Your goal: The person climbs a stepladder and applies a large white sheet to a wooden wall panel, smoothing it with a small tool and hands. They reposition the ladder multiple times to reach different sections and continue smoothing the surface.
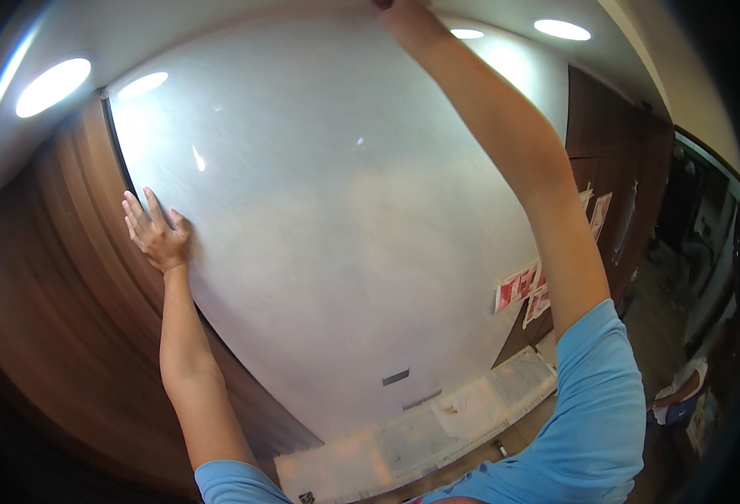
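A large glossy pale panel (345, 227) fills the middle of the view, with reflections of light on it. My left hand (157, 235) rests on its left edge, fingers apart and pointing up, beside a dark gap. My right arm stretches up across the panel to the top edge of the picture, where my right hand (388, 7) is mostly cut off; I cannot make out its fingers or whether it holds anything. Both forearms are bare below blue sleeves.
Brown wood panelling (51, 294) flanks the left; red-and-white sheets (517, 287) are taped at the right. A covered ledge (412, 441) runs along the bottom. Round ceiling lights (53, 87) shine overhead. A dark opening (698, 218) with assorted items lies at far right.
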Demonstrator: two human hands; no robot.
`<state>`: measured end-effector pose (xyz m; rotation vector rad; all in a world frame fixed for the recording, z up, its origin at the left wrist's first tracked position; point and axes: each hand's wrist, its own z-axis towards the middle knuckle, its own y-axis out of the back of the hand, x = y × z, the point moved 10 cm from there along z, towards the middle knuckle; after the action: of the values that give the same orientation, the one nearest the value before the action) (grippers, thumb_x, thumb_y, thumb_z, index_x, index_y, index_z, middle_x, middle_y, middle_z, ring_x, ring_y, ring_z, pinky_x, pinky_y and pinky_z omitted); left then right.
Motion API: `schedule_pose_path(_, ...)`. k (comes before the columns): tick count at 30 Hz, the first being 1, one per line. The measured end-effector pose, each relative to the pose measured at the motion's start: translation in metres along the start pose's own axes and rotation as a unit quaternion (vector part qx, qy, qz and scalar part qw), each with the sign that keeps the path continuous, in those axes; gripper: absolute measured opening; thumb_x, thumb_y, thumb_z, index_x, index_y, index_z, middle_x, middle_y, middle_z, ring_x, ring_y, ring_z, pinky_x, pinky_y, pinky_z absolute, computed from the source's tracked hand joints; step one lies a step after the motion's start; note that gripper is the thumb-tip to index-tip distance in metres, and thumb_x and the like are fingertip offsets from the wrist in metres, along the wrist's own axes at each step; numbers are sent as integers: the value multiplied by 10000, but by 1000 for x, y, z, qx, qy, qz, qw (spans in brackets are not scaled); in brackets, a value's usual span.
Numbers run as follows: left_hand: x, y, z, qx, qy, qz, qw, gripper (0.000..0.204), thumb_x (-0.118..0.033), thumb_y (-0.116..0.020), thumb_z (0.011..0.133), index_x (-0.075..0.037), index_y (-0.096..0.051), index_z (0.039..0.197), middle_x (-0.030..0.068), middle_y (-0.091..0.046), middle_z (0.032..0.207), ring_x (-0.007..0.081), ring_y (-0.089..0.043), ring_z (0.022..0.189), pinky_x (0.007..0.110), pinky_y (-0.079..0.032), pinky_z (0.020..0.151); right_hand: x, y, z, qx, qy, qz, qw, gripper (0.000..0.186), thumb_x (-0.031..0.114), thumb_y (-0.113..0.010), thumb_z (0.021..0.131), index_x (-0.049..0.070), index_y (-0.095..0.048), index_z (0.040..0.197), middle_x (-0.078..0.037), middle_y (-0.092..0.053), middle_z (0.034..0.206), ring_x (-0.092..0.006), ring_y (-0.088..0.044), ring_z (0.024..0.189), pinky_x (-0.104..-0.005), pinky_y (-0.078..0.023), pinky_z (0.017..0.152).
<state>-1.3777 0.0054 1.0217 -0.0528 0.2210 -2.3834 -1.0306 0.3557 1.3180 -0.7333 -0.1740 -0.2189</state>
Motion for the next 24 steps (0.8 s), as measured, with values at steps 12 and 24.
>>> schedule_pose_path(12,3,-4,-2,9,0,-3,1000,677,-309,-541,905,-184,-449,1564,185,-307,1666,355,-321,1528,527,-311,1213,-28,-9,-28,-44,-79,49,995,406,202,-372,1075,-93,-448,1344,-247,-590,1320,-368,-631,1139,-444,-591,938)
schedule_pose_path(24,-9,5,2,-13,-26,0,1000,668,-278,-532,921,-194,-432,1576,165,-308,1670,347,-343,1519,511,-318,1210,18,68,35,-53,-11,-122,991,640,298,-509,1033,-113,-273,1463,-295,-598,1328,-422,-622,1180,-465,-550,972)
